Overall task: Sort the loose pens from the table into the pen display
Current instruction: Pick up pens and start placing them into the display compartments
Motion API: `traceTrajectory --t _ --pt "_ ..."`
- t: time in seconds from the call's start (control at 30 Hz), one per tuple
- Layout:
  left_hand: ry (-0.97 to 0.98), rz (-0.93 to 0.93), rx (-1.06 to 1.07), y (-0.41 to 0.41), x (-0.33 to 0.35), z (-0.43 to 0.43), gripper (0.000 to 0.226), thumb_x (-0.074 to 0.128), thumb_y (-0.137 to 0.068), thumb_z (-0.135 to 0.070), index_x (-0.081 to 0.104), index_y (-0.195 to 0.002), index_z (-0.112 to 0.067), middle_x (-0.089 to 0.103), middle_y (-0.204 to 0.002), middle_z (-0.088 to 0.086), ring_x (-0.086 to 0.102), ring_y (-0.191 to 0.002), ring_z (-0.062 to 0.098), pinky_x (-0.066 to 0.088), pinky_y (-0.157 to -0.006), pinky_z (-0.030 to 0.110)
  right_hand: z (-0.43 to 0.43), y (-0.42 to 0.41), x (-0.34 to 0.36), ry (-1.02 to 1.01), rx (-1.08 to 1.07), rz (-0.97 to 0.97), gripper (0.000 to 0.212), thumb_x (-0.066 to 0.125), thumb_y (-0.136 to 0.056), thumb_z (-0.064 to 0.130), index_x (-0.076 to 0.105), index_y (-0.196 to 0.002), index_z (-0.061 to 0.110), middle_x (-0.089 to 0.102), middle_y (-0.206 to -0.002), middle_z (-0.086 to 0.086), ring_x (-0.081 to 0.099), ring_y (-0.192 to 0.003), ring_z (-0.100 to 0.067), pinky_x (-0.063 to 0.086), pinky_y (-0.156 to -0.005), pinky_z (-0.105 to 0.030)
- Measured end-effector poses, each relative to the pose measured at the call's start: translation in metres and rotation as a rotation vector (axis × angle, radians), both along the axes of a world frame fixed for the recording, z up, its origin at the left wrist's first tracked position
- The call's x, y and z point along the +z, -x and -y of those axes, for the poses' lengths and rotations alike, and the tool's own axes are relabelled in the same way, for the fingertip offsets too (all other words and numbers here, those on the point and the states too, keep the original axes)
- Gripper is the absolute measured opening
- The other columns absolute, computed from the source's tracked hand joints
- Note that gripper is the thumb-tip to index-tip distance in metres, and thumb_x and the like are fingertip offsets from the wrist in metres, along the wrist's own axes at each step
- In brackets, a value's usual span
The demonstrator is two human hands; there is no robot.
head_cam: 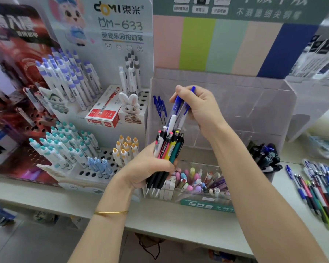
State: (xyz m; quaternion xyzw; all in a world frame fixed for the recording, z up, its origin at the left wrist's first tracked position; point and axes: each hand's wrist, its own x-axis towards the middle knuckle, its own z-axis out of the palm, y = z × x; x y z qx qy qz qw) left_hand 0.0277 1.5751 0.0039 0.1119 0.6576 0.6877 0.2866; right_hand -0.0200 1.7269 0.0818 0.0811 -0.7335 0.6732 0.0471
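Observation:
My left hand grips a bundle of pens with black grips, tips pointing down, in front of the clear acrylic pen display. My right hand is above the bundle, pinching two blue-capped clear pens whose lower ends still sit among the bundle. A few blue pens stand in the display's upper left compartment. Dark pens fill its right compartment. Pastel pens lie in its front tray. Loose pens lie on the table at the right.
A white holed pen stand with teal, purple, yellow and blue pens stands to the left. A red pen box and a rabbit figure sit on it. A dark red display is at far left. The table edge runs below my arms.

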Motion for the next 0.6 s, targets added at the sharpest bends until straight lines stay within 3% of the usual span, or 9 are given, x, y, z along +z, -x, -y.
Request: traceTrajectory --t 0.17,0.27,0.43,0.6 --pt "-0.077 0.025 -0.027 0.0 -0.002 -0.004 0.045 0.062 -0.066 0.002 0.049 -0.109 -0.003 0.058 -0.076 0.003 0.058 -0.068 0.015 0.05 -0.059 0.027 0.002 0.004 0.003 -0.063 0.007 0.015 0.025 0.057 -0.095 0.026 0.06 -0.071 0.017 0.052 -0.053 0.009 0.036 -0.039 -0.002 0.028 -0.04 -0.014" --pt "-0.079 0.039 -0.039 -0.001 -0.004 -0.002 0.058 0.065 -0.065 0.001 0.046 -0.12 0.004 0.059 -0.074 0.001 0.061 -0.068 0.012 0.049 -0.058 0.026 -0.004 0.002 0.001 -0.135 0.073 0.044 0.015 0.062 -0.091 0.022 0.055 -0.079 0.018 0.052 -0.054 0.009 0.039 -0.038 -0.003 0.03 -0.038 -0.016" --pt "-0.083 0.047 -0.026 0.0 -0.006 -0.004 0.075 0.073 -0.055 -0.012 0.045 -0.123 0.003 0.058 -0.079 0.005 0.059 -0.071 0.016 0.05 -0.061 0.029 -0.002 0.002 -0.007 -0.241 0.032 -0.053 0.018 0.049 -0.098 0.022 0.045 -0.082 0.015 0.054 -0.055 -0.004 0.044 -0.032 -0.014 0.034 -0.033 -0.022" --pt "-0.101 0.061 -0.024 0.001 -0.007 -0.003 0.08 0.072 -0.055 -0.013 0.042 -0.128 0.002 0.058 -0.08 0.004 0.061 -0.07 0.014 0.05 -0.061 0.028 -0.006 0.009 -0.008 -0.084 -0.056 -0.086 0.02 0.045 -0.1 0.021 0.039 -0.082 0.015 0.053 -0.042 -0.002 0.047 -0.03 -0.023 0.034 -0.031 -0.023"
